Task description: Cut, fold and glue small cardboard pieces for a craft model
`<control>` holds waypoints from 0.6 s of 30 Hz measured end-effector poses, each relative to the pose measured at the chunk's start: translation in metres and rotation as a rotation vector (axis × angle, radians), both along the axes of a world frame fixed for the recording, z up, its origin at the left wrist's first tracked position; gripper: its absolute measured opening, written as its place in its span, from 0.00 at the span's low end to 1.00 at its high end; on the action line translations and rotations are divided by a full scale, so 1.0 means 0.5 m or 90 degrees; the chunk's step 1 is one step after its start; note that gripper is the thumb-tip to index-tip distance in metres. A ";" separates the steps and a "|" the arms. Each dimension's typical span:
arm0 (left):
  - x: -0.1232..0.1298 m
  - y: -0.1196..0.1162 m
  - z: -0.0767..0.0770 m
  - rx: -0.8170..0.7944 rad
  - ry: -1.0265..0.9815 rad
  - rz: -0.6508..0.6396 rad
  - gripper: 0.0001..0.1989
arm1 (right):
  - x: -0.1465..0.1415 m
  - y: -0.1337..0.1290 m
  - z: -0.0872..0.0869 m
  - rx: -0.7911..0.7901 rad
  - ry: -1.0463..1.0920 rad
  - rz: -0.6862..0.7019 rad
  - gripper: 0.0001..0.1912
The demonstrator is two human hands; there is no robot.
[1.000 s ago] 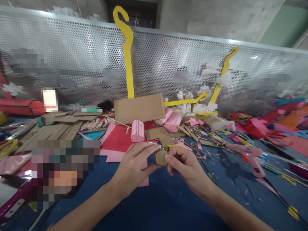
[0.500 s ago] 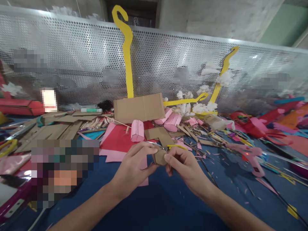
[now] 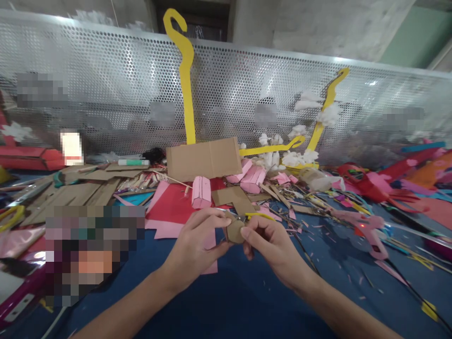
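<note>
A small brown cardboard piece with angled edges (image 3: 235, 231) is held up between my two hands over the blue table surface (image 3: 226, 301). My left hand (image 3: 197, 242) grips its left side, fingers on top and thumb below. On the right edge, my right hand (image 3: 265, 238) pinches it between thumb and curled fingers. Just beyond the fingers lie a flat cardboard offcut (image 3: 235, 197) and a yellow-handled tool (image 3: 260, 216), partly covered by my right hand. A pink paper box with dark lines (image 3: 201, 192) stands behind my left hand on red and pink sheets (image 3: 169, 202).
A pink glue gun (image 3: 369, 230) with a lit red light lies at right, its cable trailing forward. Behind are a cardboard panel (image 3: 205, 159), a tall yellow hook shape (image 3: 187, 80) and a perforated metal barrier (image 3: 116, 84). Cardboard strips (image 3: 74, 195) are piled at left.
</note>
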State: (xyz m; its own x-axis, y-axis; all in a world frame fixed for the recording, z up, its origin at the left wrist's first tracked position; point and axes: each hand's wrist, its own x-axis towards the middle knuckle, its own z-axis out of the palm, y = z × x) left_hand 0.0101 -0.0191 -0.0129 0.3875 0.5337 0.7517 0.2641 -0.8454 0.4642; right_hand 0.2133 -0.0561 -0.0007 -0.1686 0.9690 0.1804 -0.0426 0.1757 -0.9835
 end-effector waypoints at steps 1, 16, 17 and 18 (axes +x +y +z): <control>0.001 0.001 0.000 0.001 -0.003 0.001 0.19 | 0.000 0.000 0.000 0.001 0.001 0.000 0.19; -0.005 0.009 -0.005 -0.078 -0.025 -0.003 0.20 | 0.011 0.003 0.000 0.044 0.103 -0.012 0.11; -0.005 0.009 -0.005 -0.069 -0.028 -0.005 0.19 | 0.012 0.003 0.001 0.047 0.101 -0.014 0.12; -0.005 0.009 -0.004 -0.060 -0.030 -0.006 0.19 | 0.012 0.003 0.001 0.049 0.092 -0.017 0.12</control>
